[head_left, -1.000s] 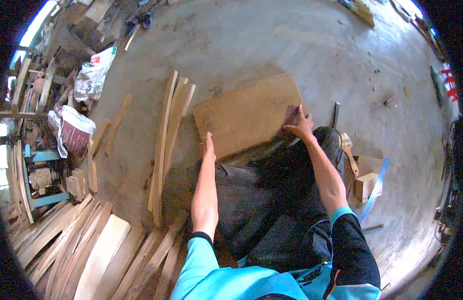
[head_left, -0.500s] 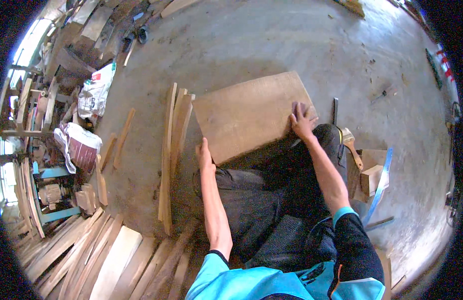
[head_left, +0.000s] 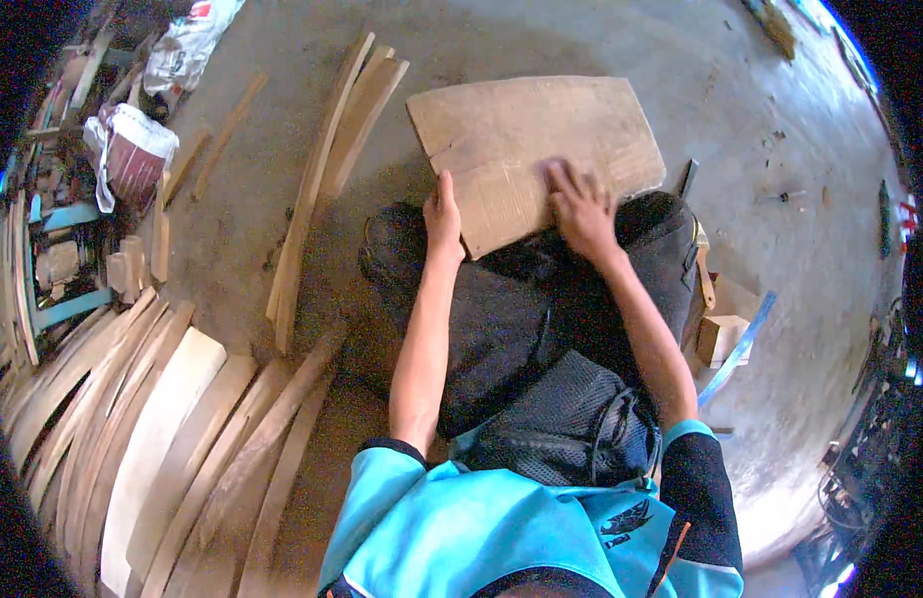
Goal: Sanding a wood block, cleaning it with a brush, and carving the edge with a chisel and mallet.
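A wide brown wooden board [head_left: 536,120] rests tilted over my bent legs, with a small crack near its left edge. My left hand [head_left: 442,221] grips the board's near left side, thumb up along the edge and the other fingers hidden beneath. On the board's top face, toward the near edge, lies my right hand [head_left: 583,207], fingers spread and slightly blurred. I cannot make out anything under its palm.
Long wooden strips [head_left: 327,164] lie on the floor to the left, and many planks [head_left: 172,419] fan out at lower left. On the right are a paintbrush [head_left: 704,279], a wood block [head_left: 722,337] and a blue strip [head_left: 742,344]. Sacks [head_left: 137,159] stand at far left.
My right hand has slid from the board's right end leftward to its near middle. The board sits differently angled, and the whole view has shifted.
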A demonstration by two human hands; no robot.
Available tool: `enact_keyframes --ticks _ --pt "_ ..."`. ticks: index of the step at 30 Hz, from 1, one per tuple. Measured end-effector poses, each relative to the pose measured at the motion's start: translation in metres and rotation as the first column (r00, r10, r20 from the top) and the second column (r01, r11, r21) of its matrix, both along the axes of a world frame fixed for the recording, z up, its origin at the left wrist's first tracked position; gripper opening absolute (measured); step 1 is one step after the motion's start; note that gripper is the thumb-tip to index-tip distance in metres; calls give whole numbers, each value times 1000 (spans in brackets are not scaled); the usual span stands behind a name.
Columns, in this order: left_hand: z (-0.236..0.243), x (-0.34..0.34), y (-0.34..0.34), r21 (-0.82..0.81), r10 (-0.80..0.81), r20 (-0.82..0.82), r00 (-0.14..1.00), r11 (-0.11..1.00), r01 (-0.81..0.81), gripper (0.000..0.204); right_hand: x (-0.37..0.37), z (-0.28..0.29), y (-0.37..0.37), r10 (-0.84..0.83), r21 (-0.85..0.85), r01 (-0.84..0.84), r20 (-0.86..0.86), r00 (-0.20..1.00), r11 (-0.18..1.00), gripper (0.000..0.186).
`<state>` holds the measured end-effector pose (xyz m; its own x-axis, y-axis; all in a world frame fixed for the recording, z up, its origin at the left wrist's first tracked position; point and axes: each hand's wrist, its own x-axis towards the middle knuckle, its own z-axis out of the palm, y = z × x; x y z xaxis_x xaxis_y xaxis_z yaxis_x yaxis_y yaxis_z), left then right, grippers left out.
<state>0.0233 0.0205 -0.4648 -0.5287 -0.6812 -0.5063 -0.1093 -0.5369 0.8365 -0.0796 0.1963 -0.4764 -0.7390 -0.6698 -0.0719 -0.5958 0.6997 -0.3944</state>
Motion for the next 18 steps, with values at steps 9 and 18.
enact_keyframes --ticks 9,18 --pt "-7 -9 -4 -9 15 41 999 1000 -15 59 61 51 -21 166 221 -194 137 977 956 83" --pt "-20 -9 -24 -53 -19 126 992 998 26 61 47 28 -33 60 -24 -57 137 989 998 76"
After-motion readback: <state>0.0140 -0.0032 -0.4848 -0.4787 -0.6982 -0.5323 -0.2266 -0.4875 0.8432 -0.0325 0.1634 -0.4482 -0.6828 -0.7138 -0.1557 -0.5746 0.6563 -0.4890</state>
